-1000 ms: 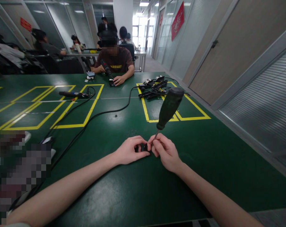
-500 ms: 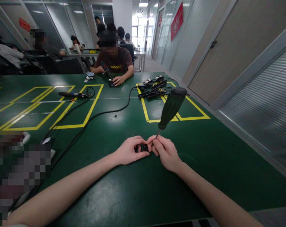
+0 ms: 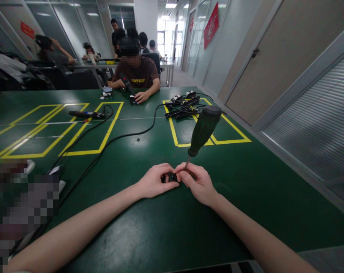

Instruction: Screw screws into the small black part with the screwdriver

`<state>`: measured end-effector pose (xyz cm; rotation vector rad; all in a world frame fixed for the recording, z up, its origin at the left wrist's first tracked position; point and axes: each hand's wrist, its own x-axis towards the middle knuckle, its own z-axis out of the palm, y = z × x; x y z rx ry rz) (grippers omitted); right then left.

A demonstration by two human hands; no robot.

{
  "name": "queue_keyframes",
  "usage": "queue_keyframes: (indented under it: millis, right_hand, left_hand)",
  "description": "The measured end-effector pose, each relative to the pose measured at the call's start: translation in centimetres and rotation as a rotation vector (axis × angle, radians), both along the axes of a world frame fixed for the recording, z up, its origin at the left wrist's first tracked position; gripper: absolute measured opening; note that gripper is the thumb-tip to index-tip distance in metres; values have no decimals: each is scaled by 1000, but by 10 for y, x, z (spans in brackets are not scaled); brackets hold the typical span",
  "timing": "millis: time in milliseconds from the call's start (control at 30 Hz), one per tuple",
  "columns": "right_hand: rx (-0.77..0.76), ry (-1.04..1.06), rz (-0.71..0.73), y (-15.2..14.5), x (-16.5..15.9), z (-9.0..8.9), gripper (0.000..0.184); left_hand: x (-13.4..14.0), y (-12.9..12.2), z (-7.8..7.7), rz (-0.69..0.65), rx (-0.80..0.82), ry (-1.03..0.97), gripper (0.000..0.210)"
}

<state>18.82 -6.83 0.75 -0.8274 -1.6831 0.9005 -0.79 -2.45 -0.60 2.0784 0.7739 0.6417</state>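
Observation:
A screwdriver (image 3: 204, 131) with a dark, ribbed handle leans up and to the right, its handle above my fingers. My right hand (image 3: 199, 184) is closed on its thin metal shaft, thumb and fingers pinched low down. The tip is hidden among the fingers. Just left of it, my left hand (image 3: 157, 180) curls around a small black part (image 3: 172, 177) and grips it against the green table (image 3: 160, 231). Most of that part is covered by fingers, so its kind cannot be made out. The fingertips of both hands meet beside it.
Black tools and cables lie in a pile (image 3: 186, 104) at the back right. A corded black tool (image 3: 86, 114) rests at the left, its cable (image 3: 115, 138) crossing the table. Opposite, a person (image 3: 136, 74) handles a dark tool. Yellow tape (image 3: 81, 153) marks rectangles.
The screwdriver's handle has shifted slightly left, and my right hand has moved a little left, closer to the black part. My left hand keeps its hold.

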Motion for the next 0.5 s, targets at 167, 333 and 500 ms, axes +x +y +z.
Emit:
queue_keyframes:
  millis: [167, 333, 500]
  right_hand:
    - [26, -27, -2, 0, -1, 3, 38]
    - [46, -37, 6, 0, -2, 5, 48]
    - [54, -49, 7, 0, -1, 4, 48]
  left_hand:
    - [0, 0, 1, -8, 10, 17, 16]
    - [0, 0, 1, -12, -2, 16, 19]
    - [1, 0, 1, -16, -1, 8, 21]
